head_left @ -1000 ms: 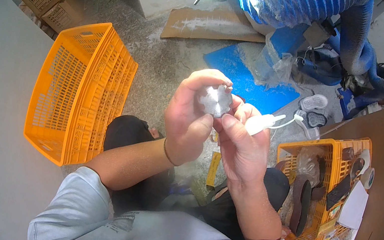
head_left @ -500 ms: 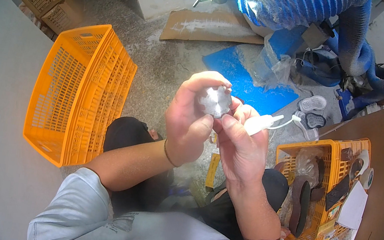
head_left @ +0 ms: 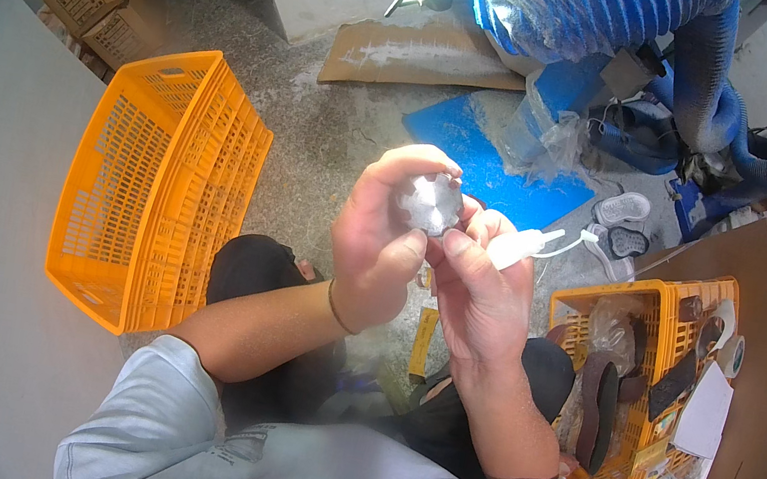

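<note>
A round silver metal disc (head_left: pixel 432 203) with notches around its rim is held up in front of me, its shiny face toward me. My left hand (head_left: pixel 380 229) curls around its left side, fingertips over the top edge and thumb at the lower edge. From the right, my right hand (head_left: pixel 488 282) presses its thumb and a finger to the disc's lower right edge. That hand also keeps a small white plastic squeeze bottle (head_left: pixel 514 248) in its fingers; its nozzle points right, and a loose cap hangs from a thin strap.
Stacked orange crates (head_left: pixel 153 191) stand on the left. Another orange crate (head_left: pixel 658 357) on the right holds brown abrasive strips (head_left: pixel 597 407) and scraps. Ahead lie a blue mat (head_left: pixel 480 149) and flat cardboard (head_left: pixel 424 59). A blue ribbed hose (head_left: pixel 709 81) hangs at upper right. White-grey sandals (head_left: pixel 622 210) lie nearby.
Almost nothing differs. The disc, the white bottle and both hands keep the same hold, with only a very slight shift of the view.
</note>
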Demonstrator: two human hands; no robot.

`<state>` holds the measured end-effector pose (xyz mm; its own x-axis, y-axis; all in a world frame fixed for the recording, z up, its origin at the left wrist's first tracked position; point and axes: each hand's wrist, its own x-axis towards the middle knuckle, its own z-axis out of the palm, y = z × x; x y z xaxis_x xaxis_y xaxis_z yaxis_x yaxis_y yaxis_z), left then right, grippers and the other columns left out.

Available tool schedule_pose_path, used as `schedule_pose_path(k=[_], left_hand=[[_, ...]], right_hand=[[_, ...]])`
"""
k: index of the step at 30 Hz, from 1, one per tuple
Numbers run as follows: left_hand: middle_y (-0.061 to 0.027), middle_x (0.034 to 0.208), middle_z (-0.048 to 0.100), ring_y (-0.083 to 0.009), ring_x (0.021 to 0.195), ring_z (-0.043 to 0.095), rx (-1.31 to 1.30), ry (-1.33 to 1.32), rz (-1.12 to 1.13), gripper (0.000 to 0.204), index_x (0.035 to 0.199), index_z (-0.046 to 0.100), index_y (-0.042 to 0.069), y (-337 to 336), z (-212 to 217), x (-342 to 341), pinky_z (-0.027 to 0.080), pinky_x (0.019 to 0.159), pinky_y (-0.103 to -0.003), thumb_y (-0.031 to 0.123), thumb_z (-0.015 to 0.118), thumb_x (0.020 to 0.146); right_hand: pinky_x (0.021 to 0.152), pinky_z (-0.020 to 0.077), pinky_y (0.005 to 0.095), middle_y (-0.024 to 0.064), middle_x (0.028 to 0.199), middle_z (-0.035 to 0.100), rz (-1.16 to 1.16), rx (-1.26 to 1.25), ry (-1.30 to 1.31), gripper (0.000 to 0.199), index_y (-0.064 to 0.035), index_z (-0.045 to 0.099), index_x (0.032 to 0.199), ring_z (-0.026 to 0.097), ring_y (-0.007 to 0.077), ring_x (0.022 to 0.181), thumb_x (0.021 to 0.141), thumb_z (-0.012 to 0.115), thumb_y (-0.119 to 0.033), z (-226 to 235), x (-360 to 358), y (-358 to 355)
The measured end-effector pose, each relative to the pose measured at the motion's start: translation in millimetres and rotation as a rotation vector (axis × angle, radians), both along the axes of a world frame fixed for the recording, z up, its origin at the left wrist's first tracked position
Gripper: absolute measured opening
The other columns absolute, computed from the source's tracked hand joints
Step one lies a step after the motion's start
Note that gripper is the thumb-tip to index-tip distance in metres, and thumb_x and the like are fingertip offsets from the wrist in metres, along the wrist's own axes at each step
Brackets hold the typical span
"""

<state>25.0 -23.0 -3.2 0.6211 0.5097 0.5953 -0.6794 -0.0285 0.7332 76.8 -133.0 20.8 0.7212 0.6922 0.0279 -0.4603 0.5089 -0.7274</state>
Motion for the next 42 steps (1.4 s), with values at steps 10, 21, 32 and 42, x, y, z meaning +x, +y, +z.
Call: schedule_pose_path(k=[10,21,32,42], left_hand=[[-0.0166,0.128,0.053,-0.022,0.108,0.062,0.003,0.011,-0.007,0.06,0.131,0.049,-0.004,-0.3,-0.5,-0.9,0.05,0.099,-0.036,-0.007,0.044,0.071],[-0.0168,0.128,0.053,-0.0221,0.109,0.061,0.011,0.01,0.011,0.059,0.131,0.049,-0.003,-0.3,-1.4,0.2,0.049,0.1,-0.037,-0.005,0.045,0.073],[-0.0164,0.128,0.053,-0.0225,0.107,0.063,-0.011,-0.002,-0.004,0.06,0.132,0.049,-0.003,-1.9,-0.5,0.8,0.05,0.099,-0.037,-0.007,0.045,0.072],[-0.016,0.128,0.053,-0.0224,0.108,0.062,-0.013,-0.017,-0.023,0.061,0.132,0.049,-0.003,-1.7,-0.8,1.0,0.05,0.099,-0.037,-0.008,0.043,0.072]], right_hand=[[0.095,0.0545,0.0406,0.0174,0.12,0.065,0.018,-0.01,-0.002,0.028,0.0095,0.058,0.117,0.065,0.0232,0.109,0.09,0.061,0.003,3.2,0.2,-0.3],[0.088,0.0513,0.0346,0.0095,0.111,0.059,0.008,-0.017,0.042,0.022,-0.0096,0.049,0.081,0.06,0.0189,0.101,0.091,0.064,0.003,12.5,-2.8,0.8],[0.092,0.0525,0.0379,0.013,0.116,0.061,0.014,-0.012,0.025,0.012,-0.0021,0.053,0.096,0.061,0.0209,0.106,0.091,0.063,0.002,7.7,-1.0,-0.4],[0.09,0.0513,0.0353,0.0101,0.114,0.06,0.029,0.017,0.041,0.019,-0.0094,0.052,0.085,0.06,0.0197,0.104,0.091,0.066,0.001,8.1,-0.9,0.0]])
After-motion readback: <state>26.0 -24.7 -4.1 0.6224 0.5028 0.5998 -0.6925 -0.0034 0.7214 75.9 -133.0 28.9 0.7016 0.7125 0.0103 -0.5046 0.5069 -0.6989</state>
